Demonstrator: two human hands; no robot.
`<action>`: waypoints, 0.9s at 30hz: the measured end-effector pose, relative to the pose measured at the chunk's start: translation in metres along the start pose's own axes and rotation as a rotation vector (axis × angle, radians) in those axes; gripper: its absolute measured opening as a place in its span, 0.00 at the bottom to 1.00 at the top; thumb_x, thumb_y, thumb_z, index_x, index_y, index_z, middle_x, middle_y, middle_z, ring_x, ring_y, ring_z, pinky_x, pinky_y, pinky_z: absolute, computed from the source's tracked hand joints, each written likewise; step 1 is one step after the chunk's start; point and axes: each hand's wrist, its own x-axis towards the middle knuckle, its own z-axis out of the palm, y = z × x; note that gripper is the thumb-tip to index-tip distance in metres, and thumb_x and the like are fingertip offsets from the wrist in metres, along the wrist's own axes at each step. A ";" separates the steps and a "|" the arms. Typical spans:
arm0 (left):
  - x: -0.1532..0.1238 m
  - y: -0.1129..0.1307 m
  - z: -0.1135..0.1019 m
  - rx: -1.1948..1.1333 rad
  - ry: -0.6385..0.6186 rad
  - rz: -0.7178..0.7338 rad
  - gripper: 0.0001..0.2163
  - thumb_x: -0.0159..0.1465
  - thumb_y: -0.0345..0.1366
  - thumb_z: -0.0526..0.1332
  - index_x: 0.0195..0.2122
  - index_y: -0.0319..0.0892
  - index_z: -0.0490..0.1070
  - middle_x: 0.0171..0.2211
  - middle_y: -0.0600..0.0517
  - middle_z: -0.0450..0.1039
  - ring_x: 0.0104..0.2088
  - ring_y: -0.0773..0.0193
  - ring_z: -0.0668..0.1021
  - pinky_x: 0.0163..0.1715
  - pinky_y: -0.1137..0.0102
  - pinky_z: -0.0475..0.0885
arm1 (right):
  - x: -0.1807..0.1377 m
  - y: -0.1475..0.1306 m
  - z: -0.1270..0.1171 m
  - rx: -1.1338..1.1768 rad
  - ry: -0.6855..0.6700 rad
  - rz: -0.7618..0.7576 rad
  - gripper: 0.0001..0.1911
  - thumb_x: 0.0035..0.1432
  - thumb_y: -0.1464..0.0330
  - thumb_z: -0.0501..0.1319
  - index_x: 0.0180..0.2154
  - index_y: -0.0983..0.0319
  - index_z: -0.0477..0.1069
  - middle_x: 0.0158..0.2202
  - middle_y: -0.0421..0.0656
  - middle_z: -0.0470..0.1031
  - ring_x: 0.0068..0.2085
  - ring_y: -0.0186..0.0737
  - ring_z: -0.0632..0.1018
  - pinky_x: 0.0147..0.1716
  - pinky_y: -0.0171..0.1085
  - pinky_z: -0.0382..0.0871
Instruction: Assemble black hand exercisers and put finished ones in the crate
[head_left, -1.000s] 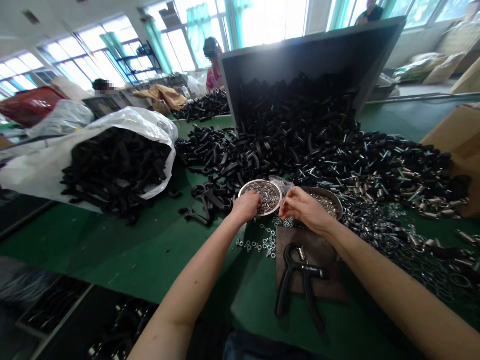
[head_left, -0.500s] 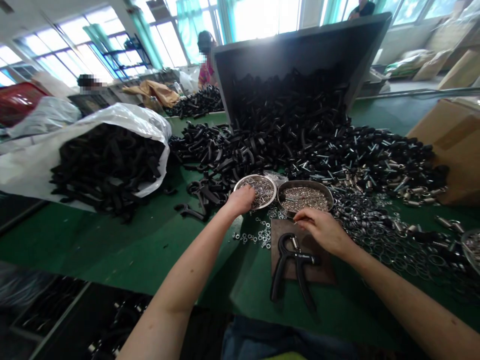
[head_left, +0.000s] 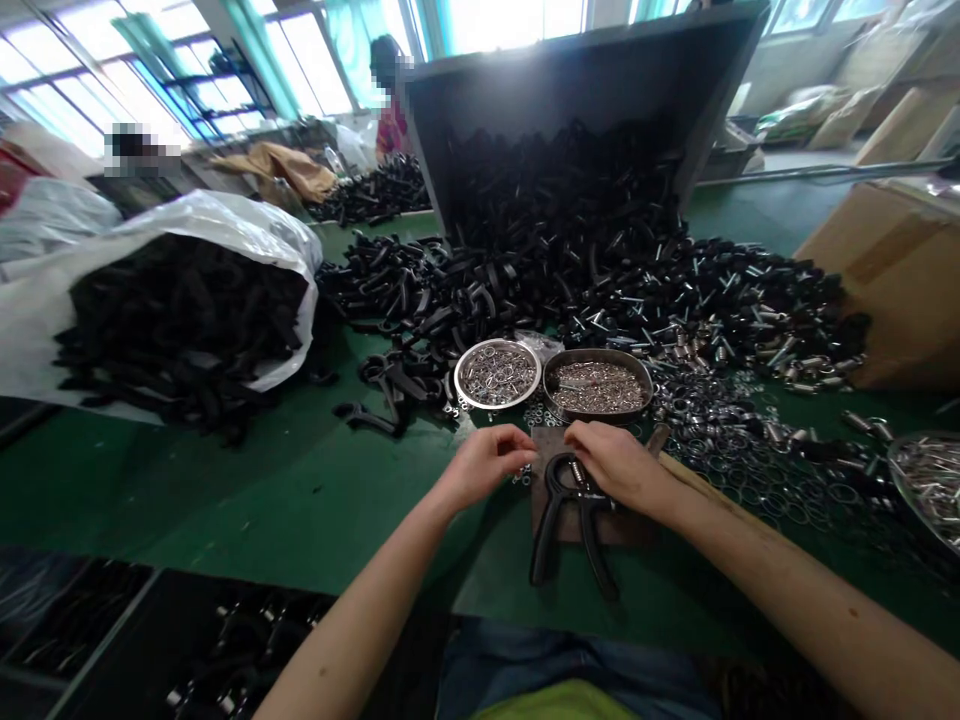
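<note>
A black hand grip exerciser (head_left: 551, 520) with a metal spring lies on a brown square plate (head_left: 630, 530), its two handles towards me. Over its spring end, my right hand (head_left: 619, 465) is closed, fingertips pinched at the top of the grip; anything between them is hidden. My left hand (head_left: 487, 462) hovers at the plate's left edge, thumb and forefinger pinched together on something too small to make out. Just beyond the hands stand a round metal dish (head_left: 498, 375) of small rings and an oval tin (head_left: 598, 388) of tiny metal parts.
Black handles (head_left: 510, 270) spill from a big tilted bin (head_left: 585, 90). A white sack (head_left: 247, 220) of handles lies left. Rings and springs (head_left: 750, 450) spread right, near a cardboard box (head_left: 885, 280). A wooden-handled tool (head_left: 694, 478) lies beside my right forearm. People are beyond.
My left hand has left the round dish and come back towards the plate. My right hand has moved down over the hand grip's spring end. The whole view has shifted slightly.
</note>
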 end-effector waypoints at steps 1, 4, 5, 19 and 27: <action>-0.003 0.000 0.008 0.008 -0.016 0.005 0.07 0.56 0.37 0.61 0.32 0.39 0.70 0.25 0.54 0.71 0.26 0.68 0.72 0.27 0.74 0.67 | -0.001 -0.003 0.003 -0.084 -0.009 -0.038 0.08 0.57 0.76 0.52 0.37 0.62 0.66 0.32 0.45 0.73 0.36 0.40 0.72 0.36 0.36 0.64; -0.008 0.002 0.026 0.130 -0.017 0.070 0.05 0.56 0.35 0.62 0.31 0.40 0.70 0.26 0.55 0.71 0.27 0.68 0.71 0.27 0.75 0.65 | -0.005 -0.008 0.008 -0.231 -0.032 -0.099 0.07 0.59 0.75 0.53 0.35 0.63 0.69 0.30 0.46 0.73 0.35 0.42 0.72 0.34 0.38 0.65; -0.009 0.004 0.031 0.174 -0.014 0.094 0.04 0.56 0.34 0.62 0.31 0.40 0.70 0.27 0.56 0.71 0.27 0.68 0.71 0.27 0.75 0.64 | -0.008 -0.008 0.009 -0.222 -0.017 -0.097 0.08 0.59 0.74 0.53 0.37 0.63 0.69 0.32 0.46 0.73 0.35 0.42 0.72 0.34 0.38 0.65; -0.006 0.041 0.057 1.000 -0.169 0.349 0.08 0.61 0.26 0.53 0.40 0.41 0.67 0.33 0.48 0.74 0.35 0.59 0.75 0.31 0.70 0.67 | -0.132 0.054 -0.006 -0.660 0.101 0.488 0.08 0.59 0.65 0.55 0.35 0.64 0.67 0.32 0.49 0.72 0.35 0.49 0.74 0.30 0.43 0.65; -0.020 0.006 0.070 0.715 0.143 0.198 0.03 0.60 0.38 0.61 0.34 0.46 0.70 0.32 0.54 0.75 0.35 0.63 0.76 0.32 0.72 0.67 | -0.093 0.004 -0.030 -0.158 0.247 0.353 0.18 0.65 0.66 0.44 0.55 0.58 0.59 0.47 0.44 0.76 0.41 0.42 0.79 0.35 0.38 0.70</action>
